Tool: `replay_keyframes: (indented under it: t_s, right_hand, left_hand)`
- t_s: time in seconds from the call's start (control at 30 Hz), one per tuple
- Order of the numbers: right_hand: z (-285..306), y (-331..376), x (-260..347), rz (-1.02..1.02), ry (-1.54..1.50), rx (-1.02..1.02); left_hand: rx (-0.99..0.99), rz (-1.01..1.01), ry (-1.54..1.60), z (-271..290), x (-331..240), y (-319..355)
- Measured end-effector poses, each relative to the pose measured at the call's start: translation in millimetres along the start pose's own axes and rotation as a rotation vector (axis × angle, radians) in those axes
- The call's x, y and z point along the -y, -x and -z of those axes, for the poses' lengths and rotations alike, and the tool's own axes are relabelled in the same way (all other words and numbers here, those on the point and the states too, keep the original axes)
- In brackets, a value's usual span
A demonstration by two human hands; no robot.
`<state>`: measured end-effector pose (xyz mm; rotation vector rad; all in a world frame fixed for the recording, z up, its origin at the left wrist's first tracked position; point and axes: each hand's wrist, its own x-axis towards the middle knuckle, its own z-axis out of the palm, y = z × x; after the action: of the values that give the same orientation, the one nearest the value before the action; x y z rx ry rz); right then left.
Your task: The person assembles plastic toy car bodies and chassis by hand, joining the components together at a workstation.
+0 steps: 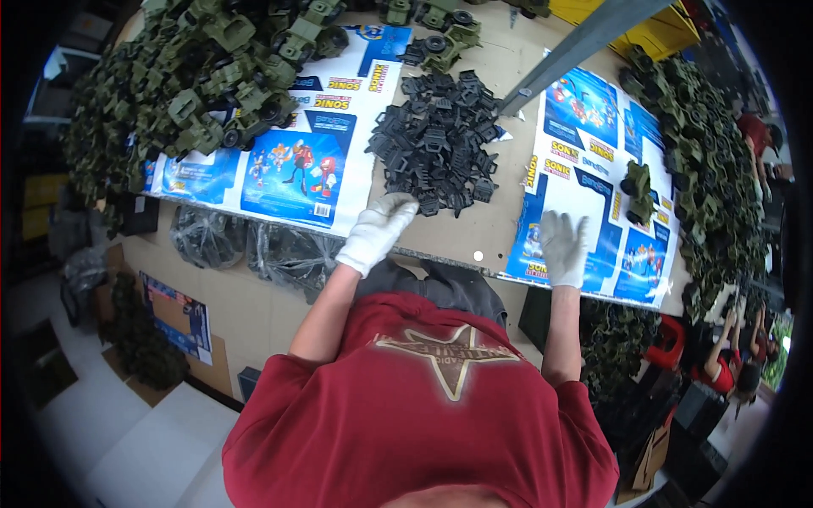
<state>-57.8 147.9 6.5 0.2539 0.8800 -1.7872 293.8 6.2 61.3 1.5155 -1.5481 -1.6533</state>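
Observation:
My left hand (383,227), in a white glove, is at the near left edge of a heap of small black plastic parts (436,140). Its fingers are curled and pressed together beside the closest parts; whatever they may hold is hidden. Over the right printed sheet (555,182), blue and white with cartoon figures, is my right hand (566,247), also gloved. Its fingers are stretched out and apart, and nothing is in it. On that same sheet, farther right, lies a single olive-green toy vehicle (639,190).
Olive-green toy trucks (229,85) are piled high at the left, partly on another printed sheet (292,173). More green parts (711,161) line the right side. A grey metal post (576,55) slants across the table, with a yellow bin (644,25) behind. People are at the far right.

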Motion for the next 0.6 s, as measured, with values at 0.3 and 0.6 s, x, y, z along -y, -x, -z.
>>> replay_keyframes:
  t_s: [0.3,0.6]
  right_hand:
    - [-14,-19,-83,-0.295,0.88,0.094]
    - [-46,-17,-89,-0.06,1.603,0.246]
  left_hand:
    - [-0.913,-0.108,-0.255,105,-4,-93]
    - [-1.064,-0.058,-0.54,229,-30,-182]
